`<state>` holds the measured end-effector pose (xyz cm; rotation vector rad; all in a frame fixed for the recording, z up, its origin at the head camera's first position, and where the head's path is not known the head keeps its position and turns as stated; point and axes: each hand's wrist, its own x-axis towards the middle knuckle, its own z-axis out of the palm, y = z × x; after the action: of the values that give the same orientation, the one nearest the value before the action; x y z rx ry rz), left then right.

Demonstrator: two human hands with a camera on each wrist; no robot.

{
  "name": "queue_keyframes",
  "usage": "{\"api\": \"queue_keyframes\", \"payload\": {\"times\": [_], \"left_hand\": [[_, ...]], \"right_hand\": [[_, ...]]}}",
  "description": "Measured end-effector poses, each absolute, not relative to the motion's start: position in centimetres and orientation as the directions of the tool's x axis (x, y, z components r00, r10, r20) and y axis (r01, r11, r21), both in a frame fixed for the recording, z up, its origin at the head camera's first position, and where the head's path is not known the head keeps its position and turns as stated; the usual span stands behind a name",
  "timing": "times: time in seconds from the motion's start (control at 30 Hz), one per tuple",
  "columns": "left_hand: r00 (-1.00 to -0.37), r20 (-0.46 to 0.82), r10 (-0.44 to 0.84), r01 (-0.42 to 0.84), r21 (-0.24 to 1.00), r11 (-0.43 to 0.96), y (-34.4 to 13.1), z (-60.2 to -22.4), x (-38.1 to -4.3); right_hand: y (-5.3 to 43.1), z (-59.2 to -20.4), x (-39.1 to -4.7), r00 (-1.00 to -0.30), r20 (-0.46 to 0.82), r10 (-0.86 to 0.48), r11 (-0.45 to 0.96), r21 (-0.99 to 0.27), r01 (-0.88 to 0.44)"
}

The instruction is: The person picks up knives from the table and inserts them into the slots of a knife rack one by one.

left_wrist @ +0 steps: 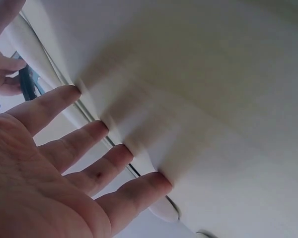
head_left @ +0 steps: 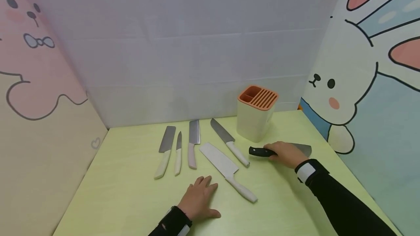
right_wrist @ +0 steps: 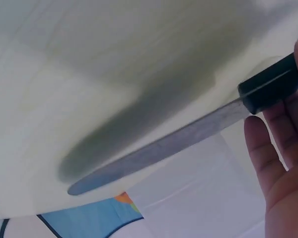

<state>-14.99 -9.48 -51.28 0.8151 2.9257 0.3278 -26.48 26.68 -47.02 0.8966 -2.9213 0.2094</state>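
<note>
My right hand grips the black handle of a kitchen knife between thumb and fingers. Its blade points to the right in the head view, and a shadow falls on the table beside it in the right wrist view. My left hand has its fingers spread, with the fingertips at the tabletop and nothing held. Just right of that hand lies a broad white cleaver. Behind it rests a white-handled chef's knife, its tip toward the back wall.
A cream knife block with an orange slotted top stands at the back right. Left of the cleaver lie a pink-handled knife, a small paring knife and a wide-bladed knife. Walls border the yellow table at the back and sides.
</note>
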Motion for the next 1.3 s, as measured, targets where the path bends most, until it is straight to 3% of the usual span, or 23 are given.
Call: {"api": "queue_keyframes", "payload": {"times": [0.17, 0.77, 1.03, 1.3], "left_hand": [[-0.854, -0.025, 0.519, 0.501, 0.229, 0.835, -9.4, -51.2, -15.0], [-0.857, -0.029, 0.514, 0.495, 0.233, 0.837, -9.5, -51.0, -14.9], [-0.857, -0.033, 0.514, 0.492, 0.245, 0.835, -9.5, -50.8, -14.9], [-0.858, -0.026, 0.512, 0.491, 0.247, 0.835, -9.5, -50.9, -14.9]], "right_hand": [[26.8, -45.1, -25.8, -0.765, 0.241, -0.598, 0.779, -0.049, -0.625], [28.9, -38.4, -23.8, -0.681, 0.459, -0.570, 0.761, -0.016, -0.648], [30.6, -35.9, -23.7, -0.731, 0.505, -0.459, 0.786, -0.152, -0.599], [31.3, -33.0, -24.0, -0.771, 0.588, -0.245, 0.790, -0.339, -0.510]]}}
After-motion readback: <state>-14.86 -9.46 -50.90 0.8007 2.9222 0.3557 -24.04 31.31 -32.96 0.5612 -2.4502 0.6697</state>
